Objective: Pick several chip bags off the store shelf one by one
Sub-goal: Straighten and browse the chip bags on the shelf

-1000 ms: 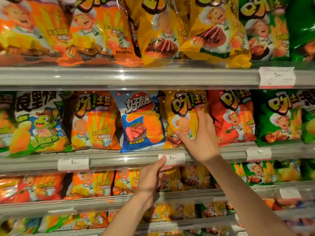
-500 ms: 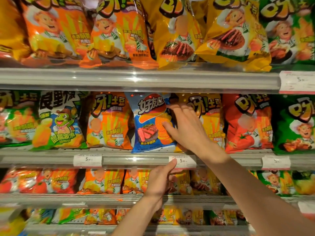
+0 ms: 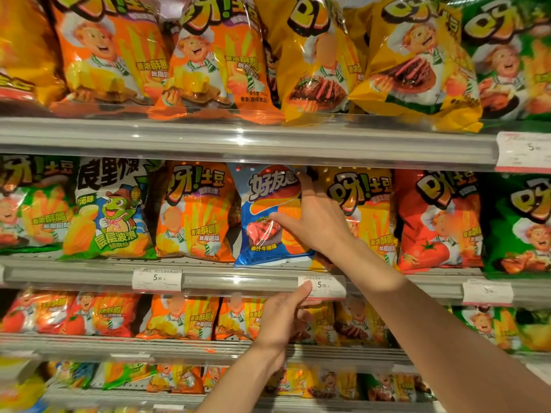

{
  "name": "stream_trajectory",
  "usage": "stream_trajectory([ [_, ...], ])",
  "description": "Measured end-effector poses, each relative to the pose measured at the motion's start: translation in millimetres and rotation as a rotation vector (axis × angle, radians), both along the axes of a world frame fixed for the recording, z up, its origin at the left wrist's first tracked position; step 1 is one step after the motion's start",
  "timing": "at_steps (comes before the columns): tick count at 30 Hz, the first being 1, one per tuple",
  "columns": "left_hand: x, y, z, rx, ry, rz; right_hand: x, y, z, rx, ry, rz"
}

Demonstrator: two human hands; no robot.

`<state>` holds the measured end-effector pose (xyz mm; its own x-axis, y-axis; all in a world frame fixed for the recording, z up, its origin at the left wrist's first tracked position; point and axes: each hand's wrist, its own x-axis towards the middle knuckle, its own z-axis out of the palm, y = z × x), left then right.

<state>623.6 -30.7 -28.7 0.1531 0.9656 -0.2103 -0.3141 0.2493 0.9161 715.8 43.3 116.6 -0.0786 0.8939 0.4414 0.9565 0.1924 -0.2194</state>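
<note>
A blue chip bag [image 3: 262, 234] stands upright on the middle shelf [image 3: 238, 281], between an orange bag [image 3: 193, 216] and a yellow bag [image 3: 369, 210]. My right hand [image 3: 316, 222] grips the blue bag's right side. Its thumb presses on the front and its fingers wrap round the edge up to the top corner. The bag still rests on the shelf. My left hand [image 3: 283, 317] is lower down at the shelf's front rail, holding nothing. Its thumb touches a white price label [image 3: 328, 286], and its fingers are partly hidden under the rail.
Chip bags fill every shelf: large orange and yellow ones [image 3: 316, 55] on the shelf above, a red bag [image 3: 435, 222] and green bags to the right, a white-and-green frog bag [image 3: 110, 210] to the left. Two lower shelves hold several more bags.
My right hand has moved left from the yellow bag onto the blue bag and closed round its right edge. The left hand stays at the price label. The view has drawn closer.
</note>
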Motion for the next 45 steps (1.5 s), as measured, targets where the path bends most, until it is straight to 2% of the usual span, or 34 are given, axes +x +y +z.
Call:
stream_trajectory([
  [11,0,-3,5,0.004,0.006,-0.007,-5,-1,-3,0.042,-0.054,-0.027],
  [15,1,-2,2,-0.008,0.001,0.018,7,-9,1,0.029,0.028,0.03],
  [21,13,-2,-7,-0.062,-0.031,0.116,53,-33,-1,0.263,0.034,0.052],
  [24,22,-3,-6,-0.078,-0.052,0.127,87,-41,-9,0.293,0.141,-0.007],
  [27,27,-3,-5,-0.05,-0.015,0.104,117,-50,-18,0.181,0.336,-0.028],
  [32,35,1,-5,-0.057,0.016,0.12,128,-56,-38,-0.079,0.536,-0.016],
  [36,33,4,-5,-0.065,0.01,0.097,125,-48,-41,-0.089,0.725,0.008],
  [39,33,2,-2,-0.034,0.032,0.09,122,-47,-46,-0.011,0.72,0.041],
  [45,34,2,0,-0.017,0.026,0.102,111,-43,-55,0.204,0.58,0.043],
])
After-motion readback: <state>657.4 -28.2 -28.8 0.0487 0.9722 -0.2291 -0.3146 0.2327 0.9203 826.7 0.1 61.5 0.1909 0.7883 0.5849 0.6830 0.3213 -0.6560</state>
